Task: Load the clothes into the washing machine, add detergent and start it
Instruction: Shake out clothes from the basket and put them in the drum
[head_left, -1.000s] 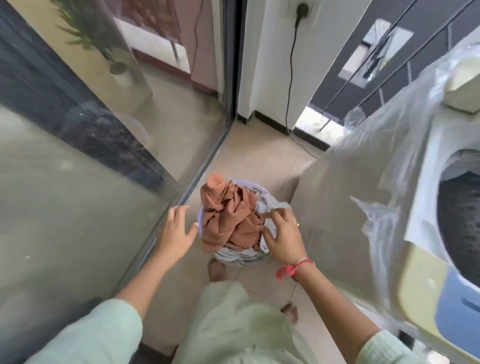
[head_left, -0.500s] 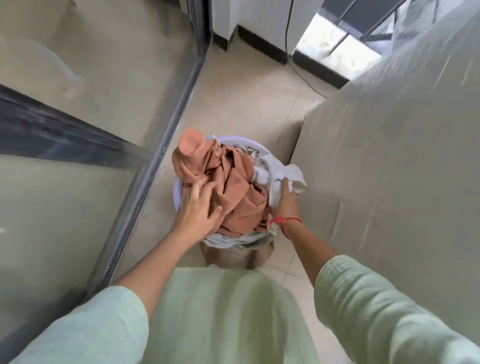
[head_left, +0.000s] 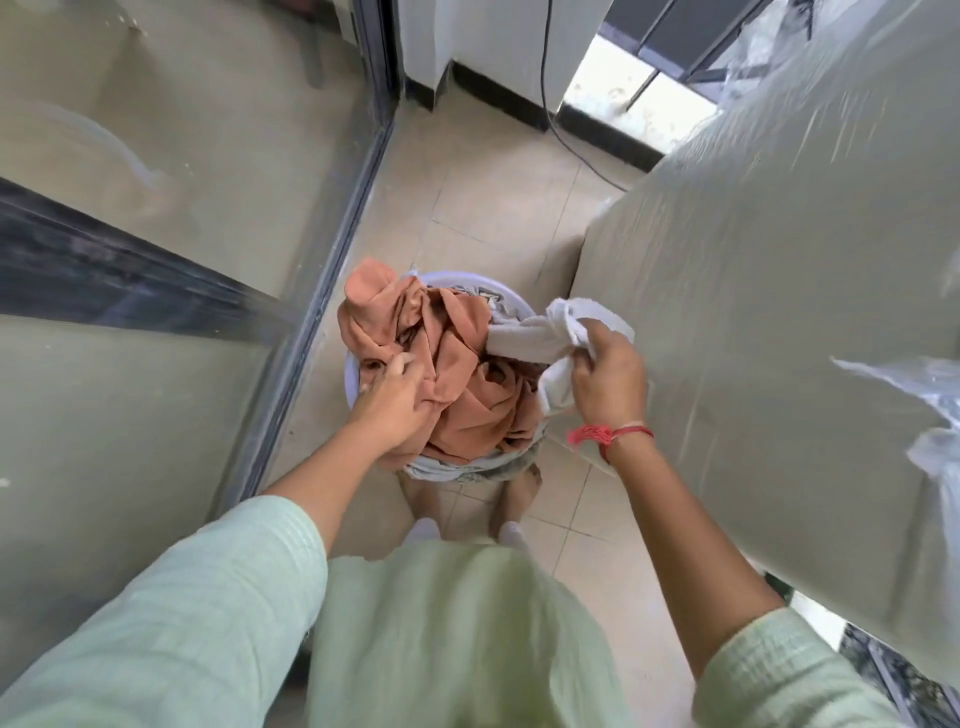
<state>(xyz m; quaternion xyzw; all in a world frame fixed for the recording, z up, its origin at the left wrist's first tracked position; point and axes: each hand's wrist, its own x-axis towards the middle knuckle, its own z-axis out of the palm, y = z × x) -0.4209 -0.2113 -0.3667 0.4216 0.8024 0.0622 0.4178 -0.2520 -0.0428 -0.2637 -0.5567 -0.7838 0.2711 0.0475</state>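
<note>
In the middle of the frame I see the basket heaped with clothes. My right hand grips a bunched white towel, whose long axis runs roughly left to right, from the pile out toward the plastic-wrapped washing machine filling the right side. My left hand clutches the orange garment, whose peak points to the upper left. Its fingertips are sunk in the folds. The basket's wall is mostly hidden by cloth. The machine's top is cut off.
</note>
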